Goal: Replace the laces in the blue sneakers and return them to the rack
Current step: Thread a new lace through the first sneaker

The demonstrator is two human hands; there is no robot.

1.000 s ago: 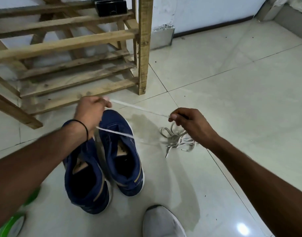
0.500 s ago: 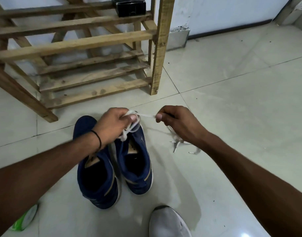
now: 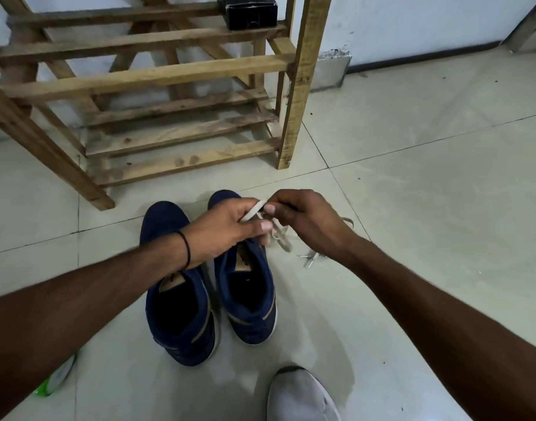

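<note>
Pale glossy floor tiles carry everything; a wooden slatted shoe rack stands at the far left w/ a black box on an upper shelf.

Blue sneakers: pair sits side by side on the tiles, toes toward the rack, just in front of its lowest slats. Both unlaced; tan insoles visible inside.

Left hand: above the toe area of the right-side sneaker, black band on the wrist. Fingers closed in a pinch on a white lace; the lace strip exits between thumb and forefinger.

Right hand: directly beside the left hand, fingertips nearly touching it. Fingers pinched shut on the same lace. A loop of that lace hangs below both hands, over the tiles just right of the right-side sneaker; motion blur, exact routing cannot be told.

Loose lace: lies on the floor under the right wrist, metal-look tips visible, apart from the sneakers.

Near edge: grey shoe toe at bottom centre; green-and-white object at bottom left, partly hidden by the left forearm, type cannot be told.
</note>
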